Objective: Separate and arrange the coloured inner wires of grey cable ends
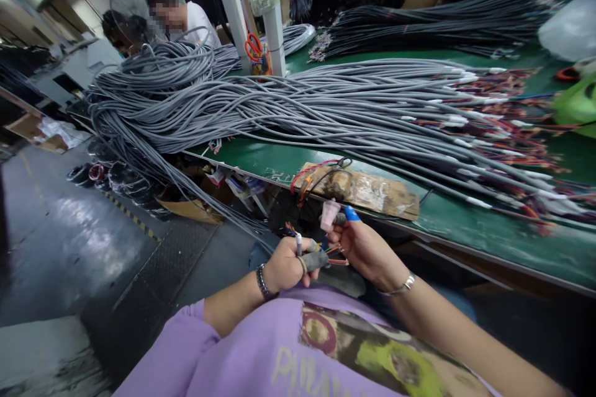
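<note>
Both hands work close together at lap level, below the table edge. Right hand (365, 248), palm turned inward, pinches a small pale connector (329, 214) between blue-capped fingertip and thumb. Left hand (286, 265), fist curled, grips a grey cable end (313, 258) with coloured wires (336, 254) fanning toward the right hand. Green table (512, 242) beyond carries a large grey cable bundle (298, 105).

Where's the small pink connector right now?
In the head view, the connector is low at centre, pinched by the right hand just in front of the green table edge, above the left hand.
</note>
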`<state>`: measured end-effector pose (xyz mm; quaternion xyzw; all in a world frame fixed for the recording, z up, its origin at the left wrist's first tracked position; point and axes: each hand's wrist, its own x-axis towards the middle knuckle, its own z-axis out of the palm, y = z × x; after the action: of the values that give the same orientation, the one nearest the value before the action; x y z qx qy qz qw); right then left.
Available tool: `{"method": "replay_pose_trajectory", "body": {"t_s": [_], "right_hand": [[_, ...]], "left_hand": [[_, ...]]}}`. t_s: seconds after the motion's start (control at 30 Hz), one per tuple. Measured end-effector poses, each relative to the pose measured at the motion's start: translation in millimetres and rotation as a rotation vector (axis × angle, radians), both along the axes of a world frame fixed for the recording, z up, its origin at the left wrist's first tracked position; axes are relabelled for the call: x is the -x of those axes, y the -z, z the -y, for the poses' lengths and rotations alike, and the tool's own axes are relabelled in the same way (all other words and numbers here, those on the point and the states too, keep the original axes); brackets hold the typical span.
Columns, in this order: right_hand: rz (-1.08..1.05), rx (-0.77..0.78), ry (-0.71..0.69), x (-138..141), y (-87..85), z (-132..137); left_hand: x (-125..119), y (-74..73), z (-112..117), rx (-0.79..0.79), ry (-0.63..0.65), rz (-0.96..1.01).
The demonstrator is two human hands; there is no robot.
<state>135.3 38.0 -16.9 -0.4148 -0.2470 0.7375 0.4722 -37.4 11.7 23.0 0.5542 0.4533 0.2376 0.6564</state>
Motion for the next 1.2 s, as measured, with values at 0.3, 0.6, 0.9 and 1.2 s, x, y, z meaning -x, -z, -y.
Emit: {"method": "replay_pose_trajectory", "body": {"t_s": [0.3,0.6,0.9,1.2], "right_hand": [[0.273,-0.210,-0.280,-0.8,-23.4,20.9],[0.202,-0.122,-0.249,1.1,-24.3,23.0],[-0.025,0.067,-0.043,-14.0,-14.6,12.9],[0.235,-0.046,-0.177,6.8,-15.8,26.8]], "left_hand": [[0.0,6.2,8.3,-0.075,-0.035,-0.077],[1.1,3.3,6.4,-0.007,-0.061,-0.061],[3.2,7.2,7.1,0.042,-0.083,-0.011],[1.5,18.3,7.8,-0.024,-0.087,-0.013]]}}
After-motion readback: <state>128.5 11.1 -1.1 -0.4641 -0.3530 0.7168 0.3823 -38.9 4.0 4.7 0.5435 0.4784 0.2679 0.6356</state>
